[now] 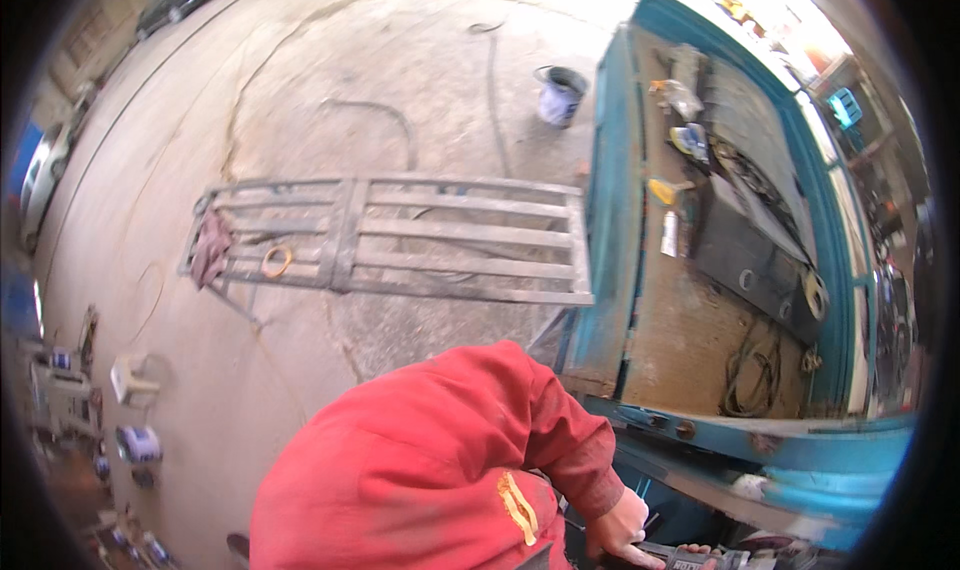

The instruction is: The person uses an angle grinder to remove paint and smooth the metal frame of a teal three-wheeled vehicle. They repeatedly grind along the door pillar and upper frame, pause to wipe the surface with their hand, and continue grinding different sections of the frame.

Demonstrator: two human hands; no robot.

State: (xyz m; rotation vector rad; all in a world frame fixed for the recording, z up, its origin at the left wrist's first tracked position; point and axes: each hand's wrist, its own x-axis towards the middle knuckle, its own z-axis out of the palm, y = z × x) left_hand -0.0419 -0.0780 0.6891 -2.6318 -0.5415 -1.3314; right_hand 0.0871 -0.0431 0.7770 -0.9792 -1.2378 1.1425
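Observation:
My left arm in a red sleeve (420,450) bends across the lower middle toward the right. At its end my left hand (622,530) is closed at the near end of a dark grey tool body (685,562), probably a power tool, with one finger laid along it. Of my right hand (708,550), only some fingertips show, curled over the tool's top; the lower edge cuts off the rest. What the tool touches is hidden. Both hands are low beside the blue metal edge (790,460) of a truck bed.
The blue truck bed (612,220) holds a long black box (745,245), a coiled cable (752,375) and a yellow-handled tool (668,190). Left of it stands a slatted metal frame (460,228) with a cloth (212,248) and a yellow ring (277,261). A bucket (561,98) and stool (133,380) stand on concrete.

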